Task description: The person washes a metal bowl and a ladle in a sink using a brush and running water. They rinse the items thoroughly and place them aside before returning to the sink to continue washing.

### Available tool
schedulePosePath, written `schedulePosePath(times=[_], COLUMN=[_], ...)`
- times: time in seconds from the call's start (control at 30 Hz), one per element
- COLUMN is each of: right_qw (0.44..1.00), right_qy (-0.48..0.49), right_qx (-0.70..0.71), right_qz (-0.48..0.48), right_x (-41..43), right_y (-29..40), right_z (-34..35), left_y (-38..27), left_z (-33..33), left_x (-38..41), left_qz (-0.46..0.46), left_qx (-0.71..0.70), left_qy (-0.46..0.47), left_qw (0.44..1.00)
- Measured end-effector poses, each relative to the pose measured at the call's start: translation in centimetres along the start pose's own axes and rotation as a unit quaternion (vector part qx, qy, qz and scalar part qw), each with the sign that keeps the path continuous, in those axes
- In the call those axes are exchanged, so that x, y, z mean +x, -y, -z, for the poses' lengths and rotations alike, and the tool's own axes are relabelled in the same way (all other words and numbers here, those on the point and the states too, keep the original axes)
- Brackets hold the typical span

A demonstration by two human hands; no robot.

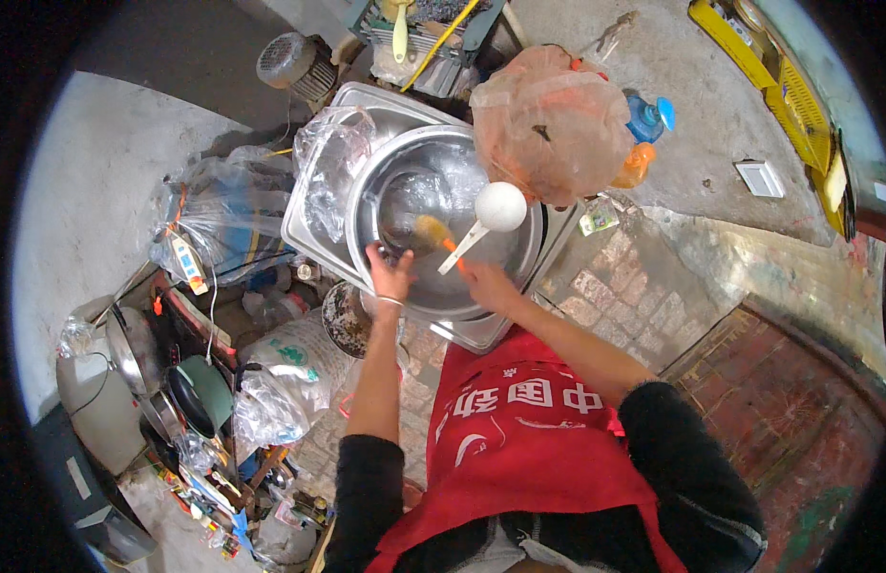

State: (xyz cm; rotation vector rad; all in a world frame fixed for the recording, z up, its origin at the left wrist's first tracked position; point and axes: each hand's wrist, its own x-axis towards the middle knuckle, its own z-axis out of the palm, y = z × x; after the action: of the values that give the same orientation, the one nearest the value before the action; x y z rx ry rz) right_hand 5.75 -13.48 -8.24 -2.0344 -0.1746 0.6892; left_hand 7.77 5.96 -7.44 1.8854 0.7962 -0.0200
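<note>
My left hand [391,276] is at the near left side of a wide steel basin [353,233], its thumb and fingers around the rim of a smaller metal bowl [407,197] inside. In my right hand [489,286] is the orange handle of a scrubbing brush [434,230]. The brush's yellowish, blurred head is over the smaller bowl. A white ladle [500,206] with a flat handle crosses above the basin, beside the brush; what supports it cannot be told. Beneath the basin is a stainless steel sink [294,223].
Clear plastic [335,165] covers the sink's left part. A reddish plastic bag [550,122] bulges at the basin's far right. An electric motor [297,66] stands behind. At left are a power strip [187,265], pans [131,351] and a white sack [292,358]; a brown wooden board [779,422] lies right.
</note>
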Motion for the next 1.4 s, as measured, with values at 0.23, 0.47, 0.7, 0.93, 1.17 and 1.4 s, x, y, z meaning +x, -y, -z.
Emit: schedulePosePath(times=[0.23, 0.47, 0.7, 0.93, 1.17, 1.4], right_qw=[0.958, 0.986, 0.996, 0.909, 0.998, 0.995], right_qy=[0.091, 0.007, 0.045, -0.026, -0.021, -0.017], right_qx=[-0.270, -0.163, -0.078, -0.394, -0.046, -0.102], right_qz=[0.035, 0.017, -0.020, 0.132, -0.026, 0.001], right_x=[-0.3, -0.2, -1.8, 0.7, -0.6, -2.1], right_y=[0.9, -0.9, -0.4, -0.1, -1.4, -0.7], right_z=[6.4, 2.4, 2.9, 6.5, 0.6, 2.9], left_y=[-2.1, -2.3, -0.4, -7.1, -1.0, 0.0], left_z=[1.4, 1.7, -0.2, 1.2, 1.1, 1.0], left_x=[2.7, 2.2, -0.6, 3.0, -0.3, -1.2], left_qz=[-0.236, -0.107, -0.080, -0.254, 0.010, -0.028], left_qx=[0.311, 0.182, 0.098, 0.479, 0.039, 0.126], left_qy=[0.000, 0.029, -0.016, 0.133, 0.080, 0.017], left_qw=[0.921, 0.977, 0.992, 0.830, 0.996, 0.992])
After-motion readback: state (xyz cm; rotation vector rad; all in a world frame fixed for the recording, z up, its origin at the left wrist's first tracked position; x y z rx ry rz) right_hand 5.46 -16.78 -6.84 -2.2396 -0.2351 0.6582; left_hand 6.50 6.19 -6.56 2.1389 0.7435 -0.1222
